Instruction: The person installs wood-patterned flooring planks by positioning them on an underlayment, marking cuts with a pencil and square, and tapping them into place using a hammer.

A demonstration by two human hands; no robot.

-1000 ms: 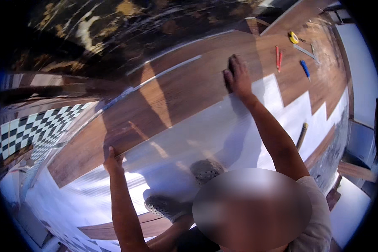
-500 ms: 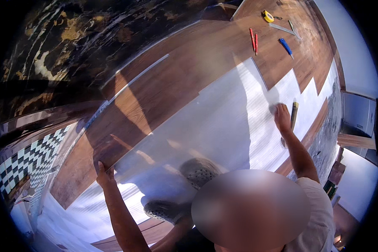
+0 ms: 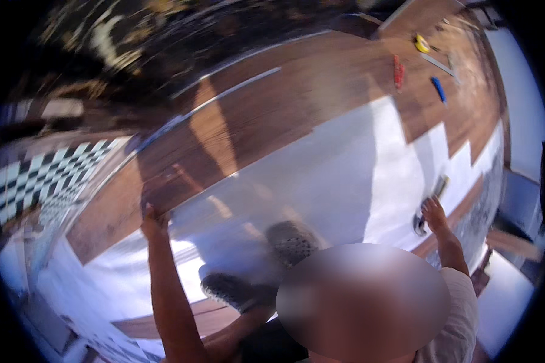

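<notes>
My left hand (image 3: 154,225) is at the near corner of a brown wood-look floor plank (image 3: 181,181), its thumb on top and its fingers closed at the edge. The finger tips there are blurred. Over to the right, my right hand (image 3: 435,215) is closed over the handle of a hammer (image 3: 444,183) lying on the white underlay (image 3: 339,163). The hammer's metal head shows beside my fingers, while the hand covers the middle of the handle.
On the planks at the far right lie red pencils (image 3: 398,72), a blue utility knife (image 3: 438,89), a yellow tape measure (image 3: 421,43) and a metal square (image 3: 439,64). A dark marbled panel (image 3: 133,54) borders the far left. My shoes (image 3: 290,242) rest on the underlay.
My right hand has moved nearer along the underlay and onto the hammer's handle. My left hand stays at the plank's corner. The whole view has shifted and blurred.
</notes>
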